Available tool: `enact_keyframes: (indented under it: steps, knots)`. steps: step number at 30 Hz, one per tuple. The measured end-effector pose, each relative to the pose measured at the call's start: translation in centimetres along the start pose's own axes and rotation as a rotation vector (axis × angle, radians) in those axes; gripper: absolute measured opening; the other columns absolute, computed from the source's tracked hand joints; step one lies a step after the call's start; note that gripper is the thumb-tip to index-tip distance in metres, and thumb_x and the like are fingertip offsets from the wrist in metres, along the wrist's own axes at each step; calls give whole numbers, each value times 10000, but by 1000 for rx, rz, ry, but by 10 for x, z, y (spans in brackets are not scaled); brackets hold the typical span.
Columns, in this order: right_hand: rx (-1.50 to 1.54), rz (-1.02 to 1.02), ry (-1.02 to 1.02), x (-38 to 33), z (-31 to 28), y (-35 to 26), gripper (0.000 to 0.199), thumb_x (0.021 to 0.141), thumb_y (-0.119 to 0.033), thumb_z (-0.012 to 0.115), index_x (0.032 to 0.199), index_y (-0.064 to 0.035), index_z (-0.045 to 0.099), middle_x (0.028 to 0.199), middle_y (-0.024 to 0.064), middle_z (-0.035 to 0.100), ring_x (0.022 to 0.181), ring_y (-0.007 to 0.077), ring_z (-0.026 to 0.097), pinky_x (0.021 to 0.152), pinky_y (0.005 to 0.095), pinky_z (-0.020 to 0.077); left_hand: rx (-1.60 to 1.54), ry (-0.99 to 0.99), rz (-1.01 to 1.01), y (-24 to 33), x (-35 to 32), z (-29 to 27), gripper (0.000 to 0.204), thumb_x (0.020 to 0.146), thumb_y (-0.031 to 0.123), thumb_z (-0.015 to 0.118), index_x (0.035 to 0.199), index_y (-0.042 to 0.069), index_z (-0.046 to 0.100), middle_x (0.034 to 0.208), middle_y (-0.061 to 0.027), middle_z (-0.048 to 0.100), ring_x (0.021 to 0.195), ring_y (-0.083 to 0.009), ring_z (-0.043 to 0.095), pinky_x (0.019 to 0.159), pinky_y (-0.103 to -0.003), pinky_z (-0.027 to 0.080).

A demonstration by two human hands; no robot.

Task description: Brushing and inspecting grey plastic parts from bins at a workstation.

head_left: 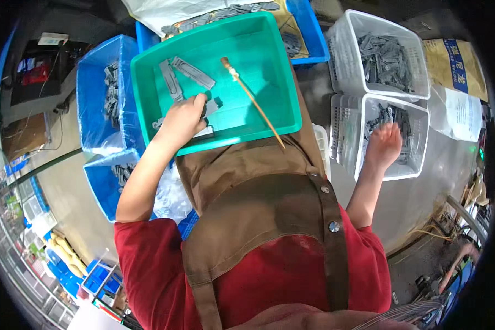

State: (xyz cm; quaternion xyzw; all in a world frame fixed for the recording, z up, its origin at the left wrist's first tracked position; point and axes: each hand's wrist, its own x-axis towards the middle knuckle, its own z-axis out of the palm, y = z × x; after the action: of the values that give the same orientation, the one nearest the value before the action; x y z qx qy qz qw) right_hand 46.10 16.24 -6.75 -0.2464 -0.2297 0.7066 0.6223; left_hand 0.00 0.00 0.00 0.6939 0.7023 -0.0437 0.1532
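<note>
A green plastic tub (269, 71) rests at my lap with several flat grey plastic parts inside. My left hand (184, 121) is in its near left part, fingers curled and closed; whatever they hold is hidden. One long grey part (170, 80) and a second grey part (192, 72) lie just beyond that hand, and other grey pieces show around it. A thin wooden stick (253, 102) with a wrapped end leans over the tub's near rim. Above the nearer white basket (356, 137) of dark grey parts, my right hand (385, 144) has its fingers bunched; their contents I cannot make out.
Another white basket (341, 60), full of dark grey pieces, stands behind the nearer one. Blue bins lined with plastic, including one bin (88, 104), stand at the left. Behind the tub is a larger blue bin (313, 30). A printed sack (456, 69) lies at the far right.
</note>
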Motion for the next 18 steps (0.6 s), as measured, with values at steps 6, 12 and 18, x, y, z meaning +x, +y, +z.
enact_keyframes:
  steps: [6,12,18]
  knots:
    - [-786,159,-506,-14,202,56,257,831,-10,520,1087,-13,504,902,76,573,732,102,541,599,205,441,-225,275,45,40,-8,-59,356,692,113,659,964,42,441,765,-157,557,713,-353,581,610,-430,463]
    - [-1014,-11,-857,-28,261,96,350,686,84,646,1015,-19,585,965,129,570,776,147,565,641,243,464,-165,376,192,77,0,-92,377,617,135,730,915,48,515,800,-119,560,746,-339,558,645,-384,445]
    - [-1133,-934,-724,-33,244,84,250,688,70,663,909,-28,597,941,142,592,738,251,608,637,314,515,-940,1043,-183,45,0,-77,318,821,142,637,1088,36,500,825,-41,521,700,-133,499,574,-262,415]
